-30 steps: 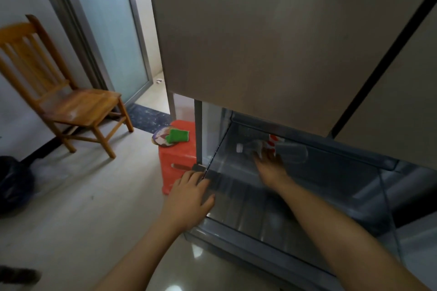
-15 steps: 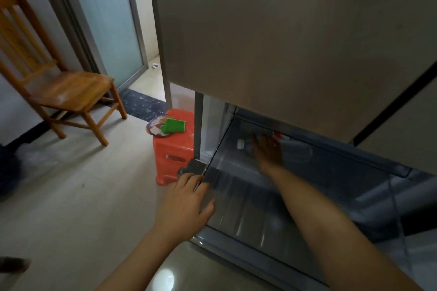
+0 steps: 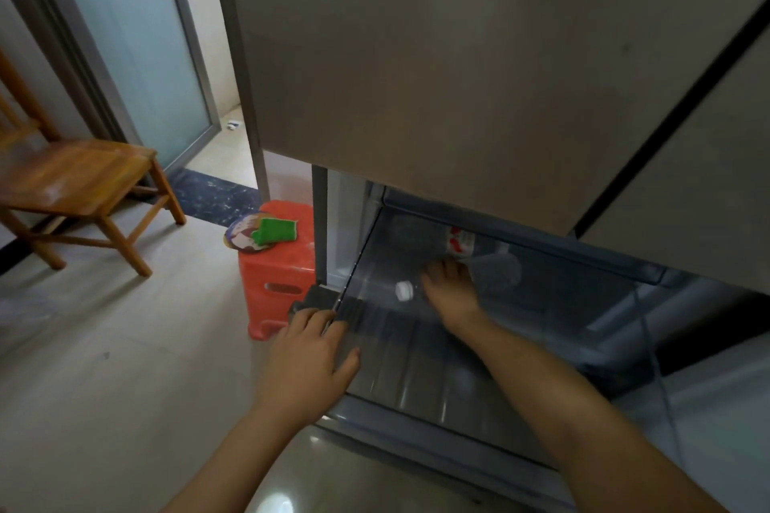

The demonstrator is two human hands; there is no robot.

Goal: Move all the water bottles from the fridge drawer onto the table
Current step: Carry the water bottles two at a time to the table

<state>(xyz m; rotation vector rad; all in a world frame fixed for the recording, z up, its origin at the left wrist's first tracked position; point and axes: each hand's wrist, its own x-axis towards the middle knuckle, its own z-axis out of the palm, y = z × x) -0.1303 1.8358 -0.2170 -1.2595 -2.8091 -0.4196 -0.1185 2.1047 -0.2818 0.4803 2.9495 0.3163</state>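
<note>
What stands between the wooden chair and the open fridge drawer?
An orange stool with a green item on top, right beside the drawer, seen in the head view.

two bare hands, one left hand (image 3: 308, 362) and one right hand (image 3: 452, 292). one fridge drawer (image 3: 416, 371). one water bottle (image 3: 493, 271) shows plainly, along with one white cap (image 3: 403, 289) and one red-and-white label (image 3: 458, 241); whether a second bottle lies behind it cannot be told. two fridge door panels (image 3: 416, 54). one wooden chair (image 3: 79, 179). one orange stool (image 3: 277, 275), one green cloth (image 3: 275, 230), one round printed disc (image 3: 241, 237). one frosted glass door (image 3: 125, 33).
</note>
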